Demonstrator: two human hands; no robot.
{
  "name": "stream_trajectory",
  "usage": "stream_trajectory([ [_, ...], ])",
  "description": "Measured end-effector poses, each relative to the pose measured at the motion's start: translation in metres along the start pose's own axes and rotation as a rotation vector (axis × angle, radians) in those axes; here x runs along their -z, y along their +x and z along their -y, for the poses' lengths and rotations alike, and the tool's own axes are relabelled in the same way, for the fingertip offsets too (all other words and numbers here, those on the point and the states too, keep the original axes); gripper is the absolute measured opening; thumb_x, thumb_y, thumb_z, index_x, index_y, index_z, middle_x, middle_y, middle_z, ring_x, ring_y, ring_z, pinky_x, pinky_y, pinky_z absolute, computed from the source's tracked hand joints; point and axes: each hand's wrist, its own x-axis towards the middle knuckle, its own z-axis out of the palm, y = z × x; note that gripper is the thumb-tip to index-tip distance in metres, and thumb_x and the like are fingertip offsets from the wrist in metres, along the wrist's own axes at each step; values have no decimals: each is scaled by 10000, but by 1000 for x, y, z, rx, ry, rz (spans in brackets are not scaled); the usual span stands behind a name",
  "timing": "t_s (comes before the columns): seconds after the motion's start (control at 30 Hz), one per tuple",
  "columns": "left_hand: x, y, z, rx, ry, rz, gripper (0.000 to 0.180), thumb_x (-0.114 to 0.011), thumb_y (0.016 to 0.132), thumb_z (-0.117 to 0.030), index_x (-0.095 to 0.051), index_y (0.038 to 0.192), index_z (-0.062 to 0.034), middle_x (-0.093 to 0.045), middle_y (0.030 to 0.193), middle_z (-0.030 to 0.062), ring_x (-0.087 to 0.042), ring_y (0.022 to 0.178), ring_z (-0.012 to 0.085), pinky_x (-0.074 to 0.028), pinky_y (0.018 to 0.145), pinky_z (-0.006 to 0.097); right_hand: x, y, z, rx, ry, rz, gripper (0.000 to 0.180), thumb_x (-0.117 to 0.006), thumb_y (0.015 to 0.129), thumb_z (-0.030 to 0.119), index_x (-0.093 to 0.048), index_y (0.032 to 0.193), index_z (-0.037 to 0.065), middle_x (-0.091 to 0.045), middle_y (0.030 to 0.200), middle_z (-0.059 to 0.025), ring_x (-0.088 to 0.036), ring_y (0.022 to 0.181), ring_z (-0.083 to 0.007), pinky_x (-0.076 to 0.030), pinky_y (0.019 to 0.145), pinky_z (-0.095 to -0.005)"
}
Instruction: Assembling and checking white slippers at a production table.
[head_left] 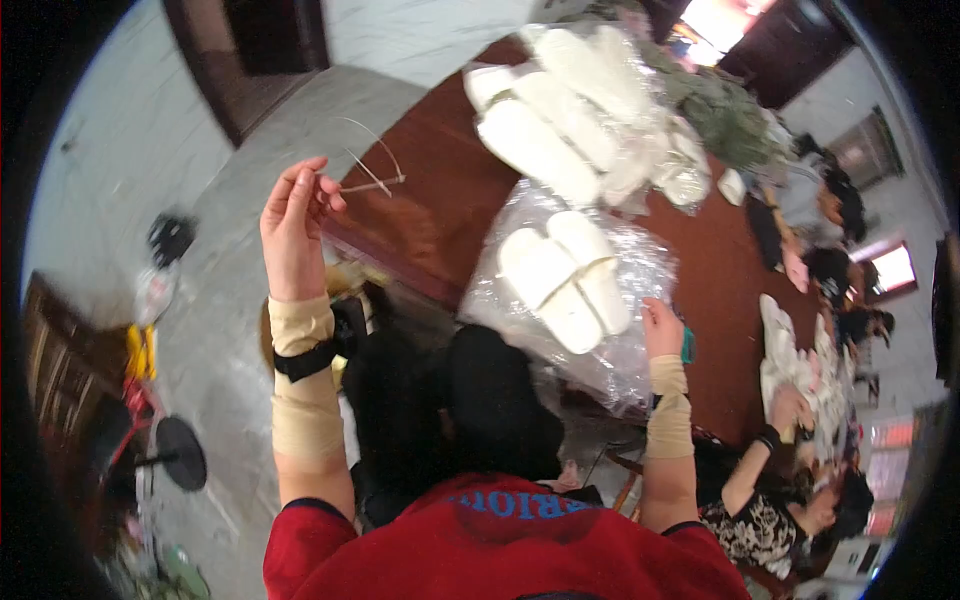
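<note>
Step in hand, apparently: handling a thin looped strand (372, 184); next move seems to call for steadying the clear film (490, 292). White slippers (560, 276), one pair: on that film, long axes far-left to near-right, toe ends unclear. Left hand (293, 218): fingertips pinching the strand; right hand (662, 330): fingers curled at the film's edge, grip uncertain

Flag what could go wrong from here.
The thin looped strand sticking out from the left hand could snag or slip free. The pair of white slippers lies with loose clear plastic near the edge of the table, so a tug by the right hand might drag them off.
</note>
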Motion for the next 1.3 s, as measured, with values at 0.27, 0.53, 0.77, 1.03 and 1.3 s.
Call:
stream_trajectory([
  [0.27, 188, -49, 43, 95, 425, -366, 254, -570, 934, -194, -620, 1104, -12, -654, 864, 83, -617, 702, 152, -504, 671, 269, -40, 29, 59, -288, 982, 198, 395, -571, 926, 198, -509, 1274, 21, -579, 1174, -149, -656, 781, -209, -537, 604, -306],
  [0.53, 104, -49, 86, -20, 957, -11, 385, -646, 857, -238, -586, 1170, -21, -609, 1133, 165, -558, 1098, 306, -436, 937, 376, -58, 76, 40, -501, 1830, 293, 343, -533, 942, 153, -485, 1173, -95, -550, 1172, -169, -561, 1053, -243, -505, 911, -322],
  [0.77, -69, -22, 77, -313, 990, 585, 298, -584, 894, -200, -580, 1140, -32, -618, 1094, 143, -585, 1015, 314, -472, 873, 381, 6, 57, 99, -619, 1848, 316, 390, -532, 943, 252, -475, 1218, -19, -555, 1173, -150, -569, 1031, -255, -511, 877, -362],
  [1.03, -110, -24, 193, -61, 1221, 816, 352, -570, 871, -224, -558, 1177, -49, -587, 1159, 166, -573, 1040, 350, -467, 898, 427, 92, 5, 66, 110, 415, 673, 260, -609, 884, 319, -591, 986, 80, -600, 869, -10, -571, 731, -127, -468, 679, -284],
  [1.3, -101, -22, 216, -164, 1167, 845, 348, -434, 927, -268, -593, 1151, -55, -640, 1107, 148, -584, 977, 360, -467, 875, 427, 78, 1, 73, 676, -166, 715, 285, -658, 800, 302, -602, 990, 98, -575, 928, -95, -542, 931, -308, -434, 795, -398],
])
